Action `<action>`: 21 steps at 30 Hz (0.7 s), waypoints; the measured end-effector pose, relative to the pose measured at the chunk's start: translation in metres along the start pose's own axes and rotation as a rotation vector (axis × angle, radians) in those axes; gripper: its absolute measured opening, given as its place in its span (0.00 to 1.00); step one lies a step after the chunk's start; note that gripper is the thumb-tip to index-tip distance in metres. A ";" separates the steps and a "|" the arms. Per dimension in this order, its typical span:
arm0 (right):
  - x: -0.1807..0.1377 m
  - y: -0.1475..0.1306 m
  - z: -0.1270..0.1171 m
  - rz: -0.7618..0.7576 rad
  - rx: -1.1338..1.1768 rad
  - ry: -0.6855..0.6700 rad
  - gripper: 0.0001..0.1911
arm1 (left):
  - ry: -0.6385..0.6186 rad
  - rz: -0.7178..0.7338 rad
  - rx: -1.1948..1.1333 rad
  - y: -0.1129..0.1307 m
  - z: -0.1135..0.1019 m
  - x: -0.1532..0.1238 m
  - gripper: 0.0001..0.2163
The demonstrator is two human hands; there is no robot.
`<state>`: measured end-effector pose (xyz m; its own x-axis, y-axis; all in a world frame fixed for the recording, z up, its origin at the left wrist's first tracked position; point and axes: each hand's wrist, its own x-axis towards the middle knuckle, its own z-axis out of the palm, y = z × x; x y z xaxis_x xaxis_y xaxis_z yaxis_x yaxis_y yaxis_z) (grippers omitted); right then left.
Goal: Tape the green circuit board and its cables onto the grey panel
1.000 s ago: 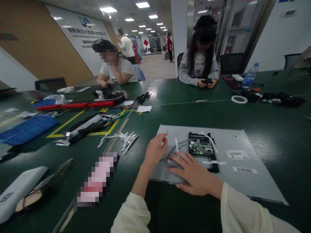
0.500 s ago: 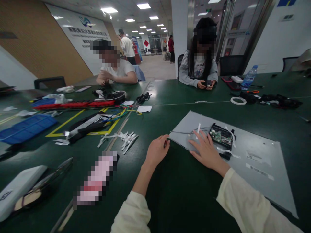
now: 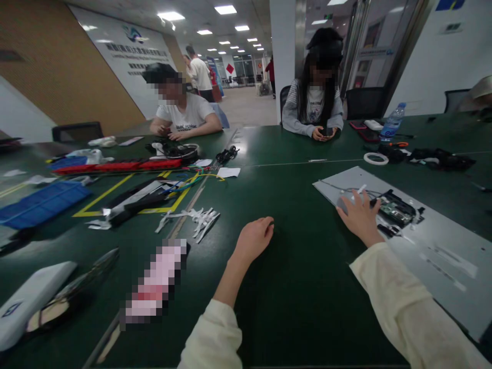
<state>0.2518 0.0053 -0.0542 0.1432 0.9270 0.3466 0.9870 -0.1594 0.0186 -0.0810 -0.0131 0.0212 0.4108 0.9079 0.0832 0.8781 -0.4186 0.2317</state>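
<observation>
My left hand [image 3: 255,237] hovers over or rests on the green table, fingers curled together; nothing shows in them. A gap separates it from a flat grey metal panel [image 3: 423,256] on the right, which carries barcode labels. On this panel my right hand [image 3: 359,215] lies with fingers spread, beside a green circuit board [image 3: 397,211] in a black frame. A thin grey cable [image 3: 332,185] runs from the board's side toward the panel's far left corner, passing partly under my fingers. White tape [image 3: 362,189] sticks up beyond the hand.
White strips [image 3: 205,220] and a phone-shaped pixelated object [image 3: 157,287] lie left of my hands. Farther left are a blue tray [image 3: 44,202] and a white power bank [image 3: 34,302]. A tape roll [image 3: 375,159] and water bottle [image 3: 392,122] stand back right. Two people sit opposite.
The metal panel has slid right and away from my left hand, my right hand moving with it. My left hand, formerly at the panel's corner, is now apart from it.
</observation>
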 end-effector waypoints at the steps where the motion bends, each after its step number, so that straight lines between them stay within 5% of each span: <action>1: 0.002 0.005 0.002 0.019 -0.007 0.003 0.25 | -0.004 0.009 0.006 0.000 0.000 0.000 0.12; 11: 0.026 0.055 0.029 0.190 -0.057 0.079 0.27 | -0.027 0.016 -0.006 0.005 -0.004 -0.003 0.12; 21: 0.006 0.089 0.015 0.127 -0.048 0.004 0.31 | -0.026 0.041 -0.015 0.004 -0.003 -0.003 0.11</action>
<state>0.3418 0.0013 -0.0649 0.2663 0.8971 0.3526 0.9564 -0.2915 0.0195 -0.0793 -0.0175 0.0251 0.4531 0.8889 0.0677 0.8565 -0.4551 0.2434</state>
